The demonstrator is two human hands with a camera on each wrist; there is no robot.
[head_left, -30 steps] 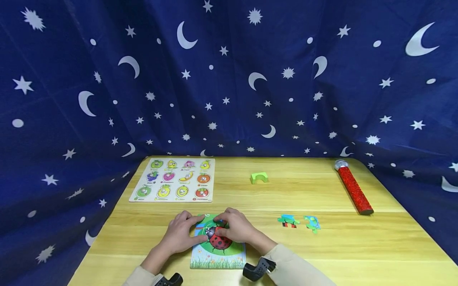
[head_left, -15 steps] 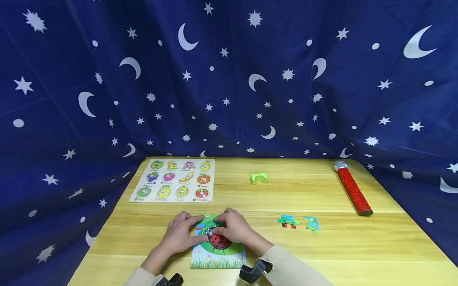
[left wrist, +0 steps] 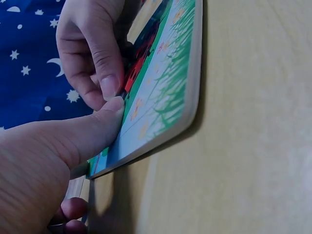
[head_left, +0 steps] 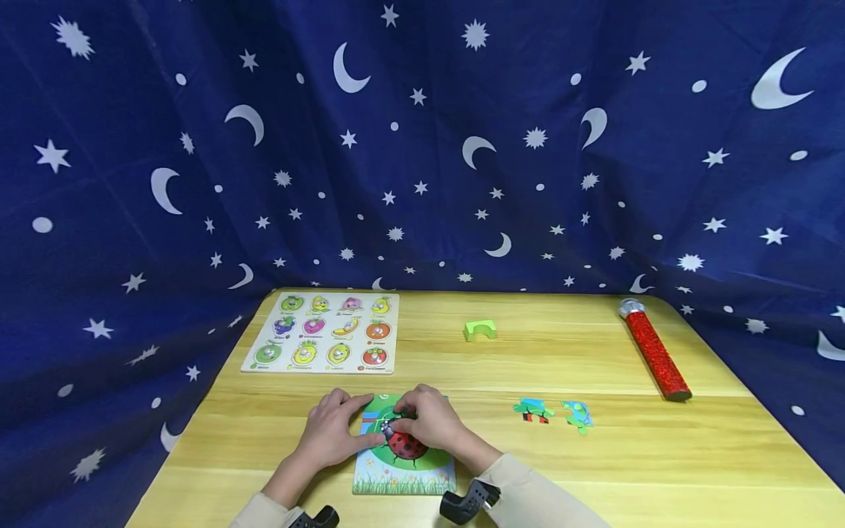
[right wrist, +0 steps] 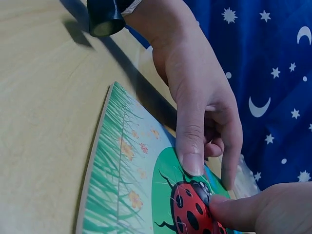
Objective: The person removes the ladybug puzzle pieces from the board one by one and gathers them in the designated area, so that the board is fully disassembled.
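A square jigsaw board (head_left: 404, 477) with a ladybug picture (head_left: 405, 445) lies flat on the table. My left hand (head_left: 332, 431) rests at its left side, thumb pressing the top surface and index finger spread to the far left corner. Above the ladybug, my right hand (head_left: 429, 422) has its thumb and curled fingers drawn together, pinching what seems a small jigsaw piece, mostly hidden beneath the fingers. Both thumbs nearly meet in the left wrist view. To the right lie two loose jigsaw pieces, one with red and black (head_left: 535, 411), one blue and green (head_left: 579, 414).
A fruit peg puzzle (head_left: 320, 332) lies at the back left of the wooden table (head_left: 660, 462). A green arch block (head_left: 480, 330) stands at the back middle, and a red glittery toy microphone (head_left: 655, 352) at the right. A blue star-patterned curtain (head_left: 422, 147) hangs behind.
The right hand and wrist have shifted very slightly over the board. The left hand keeps its place, and both loose pieces stay where they were.
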